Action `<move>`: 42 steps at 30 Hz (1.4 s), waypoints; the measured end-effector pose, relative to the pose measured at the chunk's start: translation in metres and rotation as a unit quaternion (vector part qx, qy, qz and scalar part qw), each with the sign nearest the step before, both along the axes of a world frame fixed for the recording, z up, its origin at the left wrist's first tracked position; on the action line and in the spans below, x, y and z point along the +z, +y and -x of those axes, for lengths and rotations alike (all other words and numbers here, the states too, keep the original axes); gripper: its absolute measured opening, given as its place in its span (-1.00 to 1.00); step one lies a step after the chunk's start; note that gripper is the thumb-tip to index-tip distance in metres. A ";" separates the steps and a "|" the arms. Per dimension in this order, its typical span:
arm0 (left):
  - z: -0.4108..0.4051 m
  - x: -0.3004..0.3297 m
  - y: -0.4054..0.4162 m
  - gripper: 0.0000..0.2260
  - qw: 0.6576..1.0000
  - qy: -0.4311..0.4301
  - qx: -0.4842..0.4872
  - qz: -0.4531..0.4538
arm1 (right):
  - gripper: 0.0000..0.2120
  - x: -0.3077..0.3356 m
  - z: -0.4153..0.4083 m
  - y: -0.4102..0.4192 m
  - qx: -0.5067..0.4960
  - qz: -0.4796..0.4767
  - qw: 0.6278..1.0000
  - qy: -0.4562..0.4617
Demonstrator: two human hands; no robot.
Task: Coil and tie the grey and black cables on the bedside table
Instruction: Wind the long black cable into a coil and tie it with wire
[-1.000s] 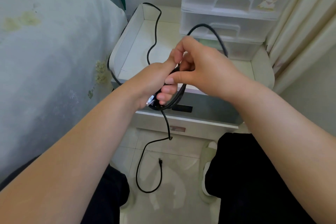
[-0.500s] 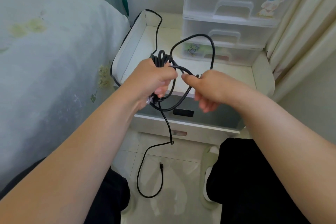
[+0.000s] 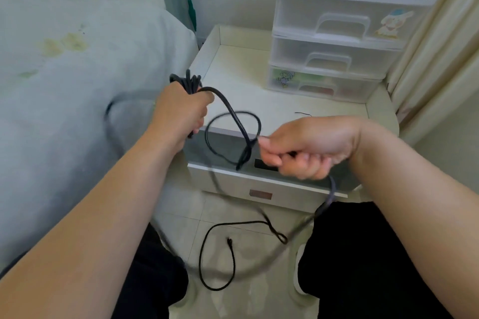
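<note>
While both hands grip one black cable (image 3: 234, 122), left hand (image 3: 181, 111) bundle, right hand (image 3: 305, 147) strand

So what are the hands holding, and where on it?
Both hold the black cable. The left hand grips the bundled coils around their middle; the right hand grips the loose strand just past the loop.

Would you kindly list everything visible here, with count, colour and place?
black cable: one, black, bundle in left hand, loop before the table, rest trailing to the floor
bedside table: one, white, centre
drawer unit: one, translucent white, three drawers, on the table's back right
bed: one, pale floral cover, left
curtain: one, cream, right
left hand: grips the coiled bundle
right hand: grips a cable strand
</note>
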State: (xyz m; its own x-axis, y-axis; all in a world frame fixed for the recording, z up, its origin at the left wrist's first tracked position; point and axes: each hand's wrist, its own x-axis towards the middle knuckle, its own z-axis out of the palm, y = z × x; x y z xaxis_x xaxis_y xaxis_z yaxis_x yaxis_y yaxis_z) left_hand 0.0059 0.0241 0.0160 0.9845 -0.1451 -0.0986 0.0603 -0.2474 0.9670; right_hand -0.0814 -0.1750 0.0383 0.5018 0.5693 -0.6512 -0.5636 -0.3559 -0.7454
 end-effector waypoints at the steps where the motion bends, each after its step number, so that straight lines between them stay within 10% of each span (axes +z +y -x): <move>1: 0.001 0.000 0.002 -0.72 1.000 0.014 -0.010 0.009 | -0.63 0.003 0.003 -0.004 0.035 0.064 0.997 -0.020; 7: 0.010 -0.003 0.002 -0.63 0.987 0.097 -0.127 0.013 | -0.49 -0.013 -0.005 -0.010 -0.049 0.483 0.819 -0.306; 12: 0.012 0.006 0.003 -0.63 0.939 0.169 -0.288 0.084 | -0.63 -0.028 -0.027 -0.025 -0.331 0.405 0.734 -0.434; 18: 0.009 0.010 0.010 -0.58 0.850 0.234 -0.408 0.235 | -0.70 -0.035 -0.032 -0.045 -0.229 0.515 0.750 -0.346; 21: 0.008 0.010 0.010 -0.56 0.828 0.254 -0.426 0.262 | -0.74 -0.031 -0.023 -0.025 -0.292 0.407 0.676 -0.541; 25: 0.006 0.008 0.007 -0.54 0.801 0.272 -0.435 0.307 | -0.63 -0.016 -0.006 0.014 -0.356 -0.009 0.804 -0.476; 31: 0.014 -0.001 -0.002 -0.52 0.759 0.301 -0.433 0.382 | -0.43 -0.025 -0.011 0.018 -0.209 -0.017 0.914 -0.347; 36: 0.023 -0.002 -0.008 -0.51 0.776 0.288 -0.397 0.397 | -0.60 -0.031 -0.013 0.011 -0.180 -0.024 0.937 -0.298; 42: 0.020 0.005 -0.011 -0.48 0.785 0.290 -0.352 0.419 | -0.22 -0.035 -0.013 0.020 -0.361 0.039 0.882 -0.300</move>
State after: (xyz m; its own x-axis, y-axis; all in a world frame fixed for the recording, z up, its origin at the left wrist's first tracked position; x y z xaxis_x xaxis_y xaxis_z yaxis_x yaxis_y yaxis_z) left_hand -0.0138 0.0136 0.0208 0.4562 -0.8863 -0.0799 0.6833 0.2914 0.6695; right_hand -0.0684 -0.1554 0.0031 0.9830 -0.0744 -0.1681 -0.1767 -0.1286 -0.9758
